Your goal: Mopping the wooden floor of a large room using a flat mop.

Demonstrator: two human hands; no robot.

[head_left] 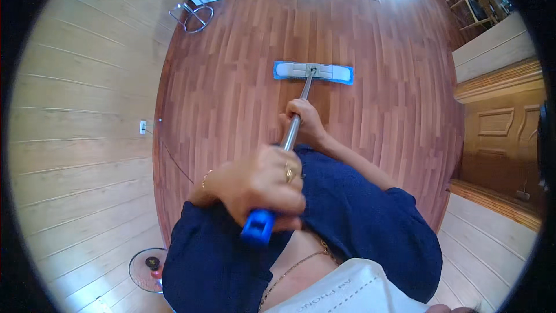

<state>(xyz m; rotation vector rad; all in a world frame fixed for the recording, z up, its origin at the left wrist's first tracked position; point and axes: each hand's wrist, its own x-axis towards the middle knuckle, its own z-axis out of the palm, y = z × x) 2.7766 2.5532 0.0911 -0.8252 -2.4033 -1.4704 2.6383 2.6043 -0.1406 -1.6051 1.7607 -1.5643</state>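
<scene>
A flat mop [292, 133] with a metal pole slants away from me, its blue-edged pad [347, 76] lying on the wood floor ahead. My left hand [263, 179], wearing a ring and a bracelet, is wrapped around the upper pole near the blue handle end [258, 227]. Farther down, my right hand [306, 118] grips the pole between the handle and the mop head. Slight blur covers the left hand. Dark blue sleeves cover both my upper arms.
Wood floor [231, 87] runs between a panelled wall [87, 127] and a wooden door [498, 130]. A cord trails from a wall outlet [143, 127]. A chrome stool base [194, 18] stands far left, wooden chairs [472, 3] far right, a fan [152, 264] near left.
</scene>
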